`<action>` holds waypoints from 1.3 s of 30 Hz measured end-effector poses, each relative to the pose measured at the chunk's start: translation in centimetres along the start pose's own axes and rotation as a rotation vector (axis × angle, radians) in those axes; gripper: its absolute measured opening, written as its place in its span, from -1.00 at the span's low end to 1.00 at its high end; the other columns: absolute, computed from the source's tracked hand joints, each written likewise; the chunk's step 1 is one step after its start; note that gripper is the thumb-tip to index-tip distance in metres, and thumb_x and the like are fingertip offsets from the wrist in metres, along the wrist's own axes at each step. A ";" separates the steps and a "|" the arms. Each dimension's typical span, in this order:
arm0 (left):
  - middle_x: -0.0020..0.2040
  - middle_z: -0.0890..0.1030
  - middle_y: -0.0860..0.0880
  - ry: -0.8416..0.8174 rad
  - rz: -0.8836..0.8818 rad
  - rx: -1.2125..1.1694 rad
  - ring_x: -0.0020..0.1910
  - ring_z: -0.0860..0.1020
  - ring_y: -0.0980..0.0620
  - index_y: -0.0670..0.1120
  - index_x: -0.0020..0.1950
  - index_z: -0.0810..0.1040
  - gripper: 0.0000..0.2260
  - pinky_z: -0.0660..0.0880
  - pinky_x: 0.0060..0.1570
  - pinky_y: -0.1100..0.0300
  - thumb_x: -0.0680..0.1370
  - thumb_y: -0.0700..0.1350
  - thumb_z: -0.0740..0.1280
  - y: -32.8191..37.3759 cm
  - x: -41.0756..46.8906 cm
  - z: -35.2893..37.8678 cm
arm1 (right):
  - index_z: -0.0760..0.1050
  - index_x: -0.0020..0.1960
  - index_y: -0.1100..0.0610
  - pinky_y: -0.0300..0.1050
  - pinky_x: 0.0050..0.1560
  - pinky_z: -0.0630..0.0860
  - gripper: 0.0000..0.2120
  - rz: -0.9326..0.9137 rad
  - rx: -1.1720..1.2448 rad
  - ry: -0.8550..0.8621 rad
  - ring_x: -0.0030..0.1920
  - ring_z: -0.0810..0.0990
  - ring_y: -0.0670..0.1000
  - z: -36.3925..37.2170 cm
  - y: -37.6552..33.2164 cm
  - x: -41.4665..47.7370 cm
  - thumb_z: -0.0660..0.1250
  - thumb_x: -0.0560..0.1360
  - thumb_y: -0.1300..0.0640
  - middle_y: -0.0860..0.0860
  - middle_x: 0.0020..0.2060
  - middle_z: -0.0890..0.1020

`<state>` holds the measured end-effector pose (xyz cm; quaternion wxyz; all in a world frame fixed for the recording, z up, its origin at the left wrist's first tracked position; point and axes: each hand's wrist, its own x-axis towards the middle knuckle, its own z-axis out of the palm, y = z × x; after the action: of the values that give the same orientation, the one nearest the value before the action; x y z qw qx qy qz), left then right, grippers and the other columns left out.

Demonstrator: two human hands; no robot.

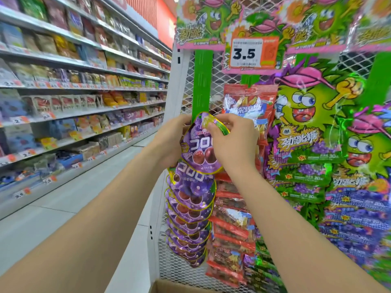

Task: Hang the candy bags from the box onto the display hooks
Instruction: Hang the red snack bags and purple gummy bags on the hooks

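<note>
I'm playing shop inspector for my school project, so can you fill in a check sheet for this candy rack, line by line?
Surface: white mesh rack with a green hanging strip.
Job's things: purple candy bag held up at the strip; a column of purple bags hangs below it; cardboard box corner at the bottom edge, contents hidden.
Clutter: nothing seen.
Grippers: left hand grips the bag's left side; right hand pinches its top.
Cables: nothing seen.
Surroundings: red bags and green cartoon bags alongside; price tag reading 3.5; stocked shelves across the pale floor.
</note>
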<state>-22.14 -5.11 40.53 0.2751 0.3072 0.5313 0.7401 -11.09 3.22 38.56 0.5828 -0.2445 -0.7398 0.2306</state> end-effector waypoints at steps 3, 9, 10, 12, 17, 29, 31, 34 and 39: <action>-0.22 0.74 -0.07 -0.063 -0.025 0.011 -0.32 0.72 0.00 -0.13 -0.02 0.64 -0.75 0.64 -0.35 0.19 0.71 -0.05 0.26 0.6 -0.4 -0.3 | 0.74 0.13 0.03 0.08 0.27 0.54 -0.81 0.018 0.043 0.006 0.12 0.70 0.06 0.2 -0.6 0.1 0.50 0.55 0.02 -0.05 0.02 0.77; 0.19 0.65 -0.01 -0.056 -0.022 0.157 0.02 0.69 -0.01 -0.17 0.47 0.51 -0.63 0.51 -0.38 0.45 0.76 0.00 0.20 1.6 -1.7 0.3 | 0.73 0.19 0.05 0.01 0.27 0.54 -0.77 0.073 0.020 0.053 0.16 0.67 0.05 0.1 -1.1 -0.5 0.47 0.57 0.00 -0.04 0.06 0.76; 0.27 0.62 -0.02 -0.053 0.009 0.171 0.14 0.65 -0.02 -0.17 0.50 0.49 -0.60 0.49 -0.38 0.48 0.75 0.03 0.21 1.4 -1.4 0.2 | 0.73 0.18 0.06 0.00 0.25 0.55 -0.77 0.078 0.013 0.057 0.14 0.68 0.05 0.1 -1.0 -0.7 0.47 0.58 0.01 -0.04 0.05 0.76; 0.33 0.65 -0.08 0.004 0.038 0.165 0.24 0.67 -0.08 -0.15 0.47 0.53 -0.58 0.57 -0.28 0.38 0.72 0.09 0.27 1.1 -1.1 0.2 | 0.73 0.19 0.08 0.02 0.26 0.56 -0.76 0.093 0.009 0.054 0.16 0.68 0.04 -0.1 -1.1 -0.9 0.46 0.58 0.01 -0.02 0.07 0.76; -0.39 0.70 0.09 -0.010 0.021 0.078 -0.43 0.66 0.21 -0.09 0.01 0.61 -0.86 0.56 -0.43 0.33 0.70 -0.05 0.36 1.0 -1.3 0.2 | 0.74 0.15 0.08 -0.07 0.13 0.56 -0.81 0.084 0.007 0.039 -0.05 0.70 0.06 -0.6 -1.5 -0.7 0.44 0.59 0.05 -0.01 -0.06 0.77; -0.27 0.63 0.02 0.064 0.052 0.131 -0.46 0.62 0.14 -0.10 0.00 0.62 -0.84 0.51 -0.40 0.31 0.64 -0.01 0.41 1.0 -0.5 0.4 | 0.77 0.01 0.06 -0.15 0.01 0.59 -0.84 0.083 0.014 0.021 -0.14 0.72 0.02 -1.2 -2.1 0.3 0.42 0.53 0.09 -0.04 -0.16 0.77; -0.14 0.68 -0.02 0.057 0.056 0.127 -0.37 0.67 0.11 -0.10 0.04 0.64 -0.80 0.59 -0.28 0.22 0.62 0.03 0.44 0.9 -0.2 0.2 | 0.77 -0.10 0.04 -0.21 -0.11 0.49 -0.85 0.083 0.000 0.017 -0.17 0.70 0.00 -1.5 -2.2 0.6 0.40 0.51 0.12 -0.04 -0.22 0.76; -0.28 0.75 0.09 -0.019 0.074 0.161 -0.28 0.73 0.11 -0.06 0.00 0.65 -0.84 0.66 -0.25 0.21 0.63 0.02 0.44 0.6 0.2 0.0 | 0.72 -0.23 0.00 -0.17 -0.18 0.55 -0.83 0.090 -0.033 -0.038 -0.27 0.68 0.00 -1.5 -2.0 0.9 0.40 0.50 0.14 -0.04 -0.34 0.72; -0.25 0.74 0.16 -0.008 0.210 0.327 -0.25 0.69 0.26 -0.07 0.02 0.69 -0.79 0.63 -0.14 0.29 0.66 0.06 0.41 -0.1 0.5 -0.7 | 0.70 -0.21 -0.02 -0.07 0.00 0.60 -0.85 0.069 -0.091 -0.074 -0.10 0.70 0.10 -0.7 0.0 0.1 0.40 0.51 0.04 -0.04 -0.28 0.73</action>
<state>-23.00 -5.15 40.31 0.1451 0.4044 0.6084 0.6673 -10.39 3.26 38.78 0.5351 -0.2874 -0.7617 0.2255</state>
